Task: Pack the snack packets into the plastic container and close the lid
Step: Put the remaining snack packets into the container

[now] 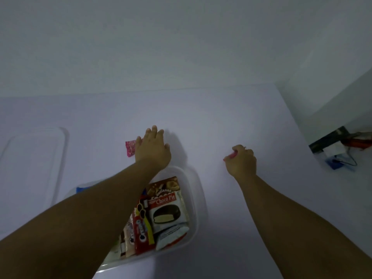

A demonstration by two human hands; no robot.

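Note:
A clear plastic container (198, 200) stands on the white table near me, holding several snack packets, among them a Choco Pie packet (167, 210) and a red cookie packet (142, 230). My left hand (153, 150) reaches beyond the container and lies flat on a small pink packet (129, 148), fingers spread over it. My right hand (241, 161) is off to the right of the container, fingers curled around another small pink packet (231, 155). My left forearm hides part of the container's contents.
The clear lid (30, 158) lies flat on the table at the left. A blue item (80, 189) peeks out beside the container's left rim. On the floor at the right lie dark boxes and cables (338, 146). The table's right edge runs diagonally.

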